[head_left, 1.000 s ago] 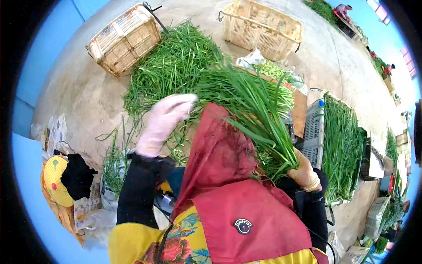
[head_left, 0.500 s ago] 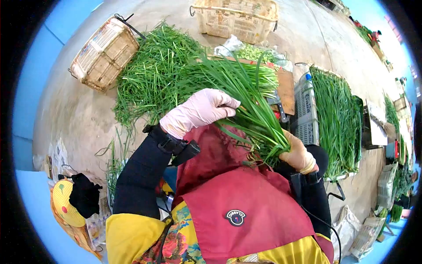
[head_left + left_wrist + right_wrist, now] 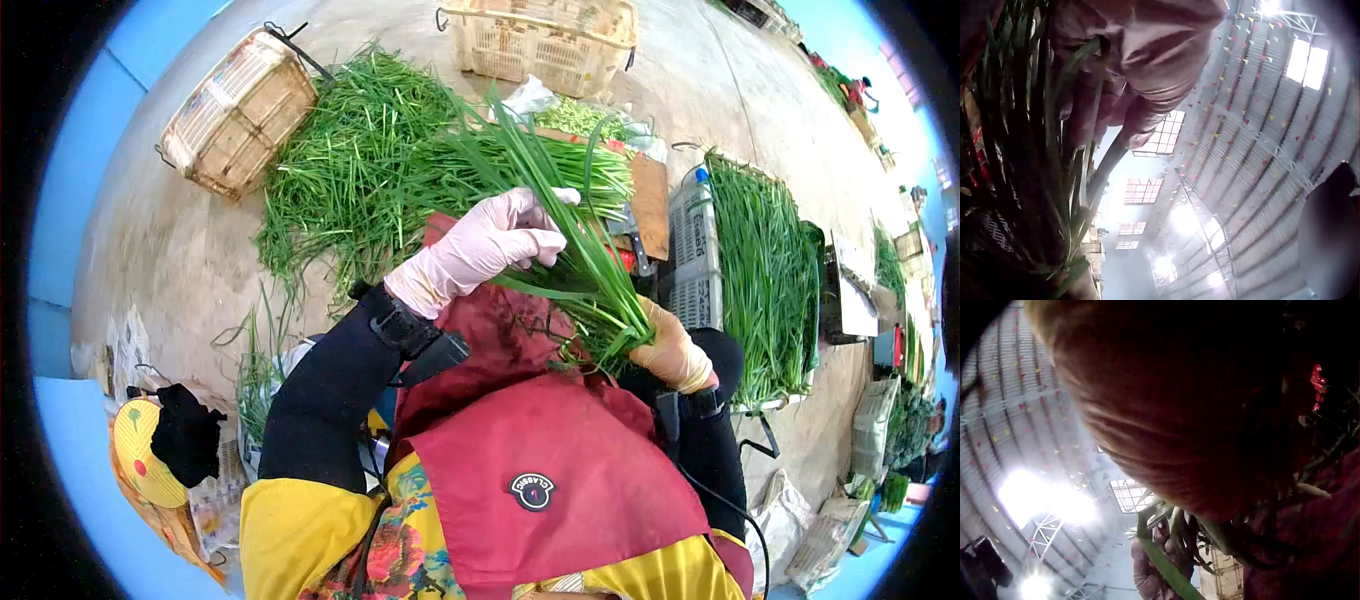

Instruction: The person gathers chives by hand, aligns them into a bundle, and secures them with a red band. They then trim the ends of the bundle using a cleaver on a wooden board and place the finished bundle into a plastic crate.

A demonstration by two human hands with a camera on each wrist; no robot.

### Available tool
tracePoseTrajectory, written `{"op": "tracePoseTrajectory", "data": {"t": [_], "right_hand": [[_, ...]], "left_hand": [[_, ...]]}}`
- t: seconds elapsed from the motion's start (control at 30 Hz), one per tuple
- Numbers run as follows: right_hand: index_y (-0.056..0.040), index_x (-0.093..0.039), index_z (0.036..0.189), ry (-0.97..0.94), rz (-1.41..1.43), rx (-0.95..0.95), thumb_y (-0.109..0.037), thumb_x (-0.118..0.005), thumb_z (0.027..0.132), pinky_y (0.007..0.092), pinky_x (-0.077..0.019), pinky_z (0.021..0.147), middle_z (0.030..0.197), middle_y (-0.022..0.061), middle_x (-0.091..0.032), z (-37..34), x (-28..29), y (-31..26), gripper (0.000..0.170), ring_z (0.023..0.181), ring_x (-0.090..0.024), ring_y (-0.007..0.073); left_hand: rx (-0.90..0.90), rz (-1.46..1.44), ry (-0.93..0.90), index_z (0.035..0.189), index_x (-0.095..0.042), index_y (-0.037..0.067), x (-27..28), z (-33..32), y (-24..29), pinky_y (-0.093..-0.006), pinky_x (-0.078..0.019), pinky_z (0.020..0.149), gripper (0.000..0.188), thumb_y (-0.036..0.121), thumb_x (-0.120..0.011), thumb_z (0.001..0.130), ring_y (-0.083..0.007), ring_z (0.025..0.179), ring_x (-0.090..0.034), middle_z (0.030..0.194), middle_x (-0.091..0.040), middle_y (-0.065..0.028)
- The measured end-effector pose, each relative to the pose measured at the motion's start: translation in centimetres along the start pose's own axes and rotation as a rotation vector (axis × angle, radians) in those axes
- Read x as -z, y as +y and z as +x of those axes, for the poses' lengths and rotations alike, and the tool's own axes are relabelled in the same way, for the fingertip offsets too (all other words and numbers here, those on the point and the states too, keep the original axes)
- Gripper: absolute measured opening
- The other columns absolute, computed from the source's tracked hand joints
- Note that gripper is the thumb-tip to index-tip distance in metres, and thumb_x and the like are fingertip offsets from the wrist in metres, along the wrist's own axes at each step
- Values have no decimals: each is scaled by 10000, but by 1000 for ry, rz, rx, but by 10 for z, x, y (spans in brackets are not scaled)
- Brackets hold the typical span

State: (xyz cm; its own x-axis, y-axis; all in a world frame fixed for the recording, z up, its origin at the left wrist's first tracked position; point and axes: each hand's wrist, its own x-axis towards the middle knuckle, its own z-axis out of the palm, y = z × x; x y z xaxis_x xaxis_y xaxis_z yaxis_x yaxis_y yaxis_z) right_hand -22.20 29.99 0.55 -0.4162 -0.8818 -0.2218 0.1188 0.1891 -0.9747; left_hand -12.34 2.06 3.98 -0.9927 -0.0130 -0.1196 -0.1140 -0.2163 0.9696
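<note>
Compared with a second ago, the left hand (image 3: 480, 250) sits farther right, up at the leaves of the green bundle (image 3: 598, 275) instead of off to its side. Its gloved fingers curl around some of the long leaves, while the right hand (image 3: 672, 350), gloved too, clamps the stem ends. Both hands are thus on the same bundle, apart from each other, and it slants above the lap of the red apron (image 3: 560, 470), leaves fanning up and leftward. Beyond it lies a loose pile of greens (image 3: 360, 150), touching or just beside a tilted crate (image 3: 238, 115); a second crate (image 3: 540, 50) stands farther back. Right of the bundle are a knife (image 3: 640, 250), a brown board (image 3: 651, 200) and a grey crate (image 3: 695, 245) packed with long greens (image 3: 765, 290).
</note>
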Motion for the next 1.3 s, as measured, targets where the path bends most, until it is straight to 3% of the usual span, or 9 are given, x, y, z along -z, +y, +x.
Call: {"op": "tracePoseTrajectory", "data": {"t": [0.1,0.27,0.63,0.7,1.0,1.1,1.13,1.23,1.3], "right_hand": [[-7,-385,1430,-62,-47,-13,89,-647,819,278,-421,1028,1328,43,-564,-1,4,-1,672,1190,-533,123],[5,-392,1425,-50,-67,-11,94,-642,813,279,-413,1030,1331,43,-564,0,7,10,667,1186,-534,122],[10,-352,1450,-115,-41,41,110,-613,799,277,-375,1062,1373,62,-533,0,6,5,708,1237,-500,136],[12,-361,1443,-87,-120,63,108,-614,801,279,-380,1059,1366,61,-539,-4,9,9,697,1231,-505,137],[9,-447,1375,58,94,-74,74,-617,795,280,-420,1006,1283,40,-586,-20,30,15,608,1144,-539,117],[0,-464,1356,87,90,-18,65,-604,776,256,-456,915,1230,21,-604,-19,36,19,600,1074,-562,102],[-5,-471,1345,91,131,-57,39,-620,768,248,-465,862,1195,13,-613,-20,39,18,598,1015,-569,94],[-24,-494,1314,120,203,-51,-29,-653,750,230,-465,729,1091,-5,-629,-21,31,9,586,872,-569,77],[3,-522,1232,231,161,-90,15,-633,714,227,-446,616,943,8,-624,-20,25,4,531,730,-565,90]], "left_hand": [[-217,-62,38,1353,-536,85,1,5,-8,-226,-498,732,462,100,-637,903,-78,843,-620,1042,-657,19],[-59,-22,246,1031,-730,73,4,-2,6,-210,-479,578,198,193,-604,937,-82,649,-643,880,-725,-5],[-177,107,547,675,-663,44,22,-15,33,-235,-472,488,254,194,-689,878,-100,509,-588,660,-672,-70],[-314,286,721,717,-664,59,37,-29,57,-216,-437,499,242,205,-648,909,-75,524,-548,675,-668,-48],[-858,-332,1272,1118,-587,54,251,-146,23,-277,-484,656,401,410,-618,935,-154,849,-606,1127,-637,-142],[-239,-230,1189,1408,-374,21,229,-157,-14,-363,-475,905,838,635,-574,874,-228,1086,-590,1300,-535,-170],[-189,-118,1129,1377,-427,28,211,-153,-29,-350,-469,902,746,573,-588,893,-229,1087,-587,1350,-512,-162],[3,-51,868,1053,-673,76,133,-112,-39,-256,-448,615,291,313,-617,894,-127,736,-608,916,-671,-26],[97,-140,470,1130,-659,-4,59,-84,-31,-278,-517,666,370,251,-616,866,-162,789,-671,1009,-704,-80]]}}
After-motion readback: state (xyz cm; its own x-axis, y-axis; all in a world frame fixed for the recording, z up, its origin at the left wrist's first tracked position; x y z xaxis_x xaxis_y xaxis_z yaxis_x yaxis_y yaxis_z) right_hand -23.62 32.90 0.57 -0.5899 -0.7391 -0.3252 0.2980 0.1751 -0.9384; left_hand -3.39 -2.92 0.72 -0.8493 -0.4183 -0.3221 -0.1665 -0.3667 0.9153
